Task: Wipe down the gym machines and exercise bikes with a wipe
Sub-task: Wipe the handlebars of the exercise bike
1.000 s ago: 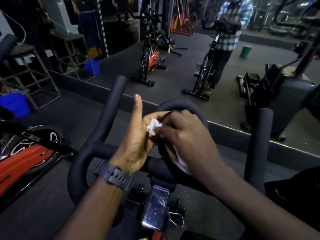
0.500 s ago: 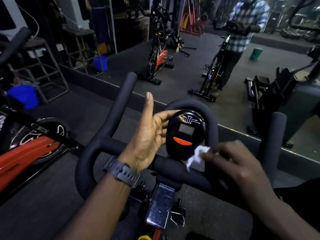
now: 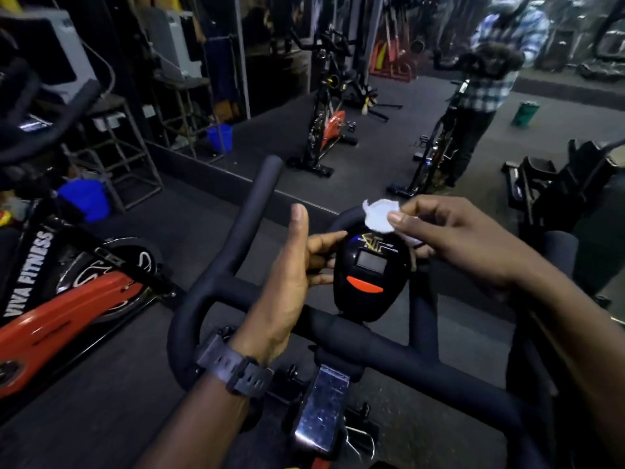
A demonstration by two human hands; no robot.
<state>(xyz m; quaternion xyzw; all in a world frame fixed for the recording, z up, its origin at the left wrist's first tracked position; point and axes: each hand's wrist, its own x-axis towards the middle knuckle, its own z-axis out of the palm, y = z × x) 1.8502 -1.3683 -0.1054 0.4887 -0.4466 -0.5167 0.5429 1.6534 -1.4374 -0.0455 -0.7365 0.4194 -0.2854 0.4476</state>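
At centre, bike console (image 3: pixel 370 272), mounted above the handlebar crossbar (image 3: pixel 389 343). At 9 o'clock of the console, left hand (image 3: pixel 287 275), fingers touching its side. At 12 o'clock, wipe (image 3: pixel 380 216) on the console's top edge, pinched by right hand (image 3: pixel 456 238) reaching in from 3 o'clock. At 6 o'clock, handlebar post (image 3: pixel 321 414). Far off at 9 o'clock, second bike (image 3: pixel 67 299); beyond at 12 o'clock, wall mirror (image 3: pixel 406 96).

The handlebar (image 3: pixel 389 350) looks matt black, like foam. The console (image 3: pixel 370 275) is glossy black plastic. The wipe (image 3: pixel 378 216) is thin, crumpled white paper. The post (image 3: pixel 321 414) below is shiny, scuffed metal.
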